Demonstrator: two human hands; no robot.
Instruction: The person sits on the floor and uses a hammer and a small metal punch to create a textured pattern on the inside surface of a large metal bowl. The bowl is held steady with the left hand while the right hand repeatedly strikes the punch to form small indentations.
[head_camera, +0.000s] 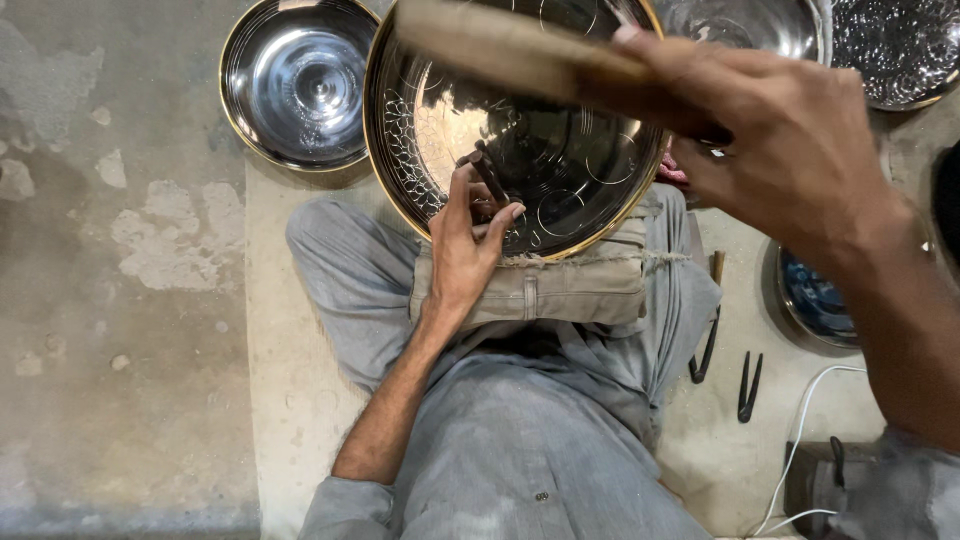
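On my lap cushion (560, 285): metal bowl (520, 130) tilted, left part engraved, rest plain | left hand (465, 245) fingers pinch chisel (490, 175) on it | right hand (770, 130) closed around wooden mallet (520, 55), raised.

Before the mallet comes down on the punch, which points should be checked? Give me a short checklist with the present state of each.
1. Left hand has a grip on the punch: ok.
2. Punch tip touches the engraved bowl: cannot tell.
3. Right hand holds the wooden mallet raised: ok.
4. Bowl rests on the padded cushion in the lap: ok.
5. Left fingers clear of the punch head: not ok, they wrap close to it.
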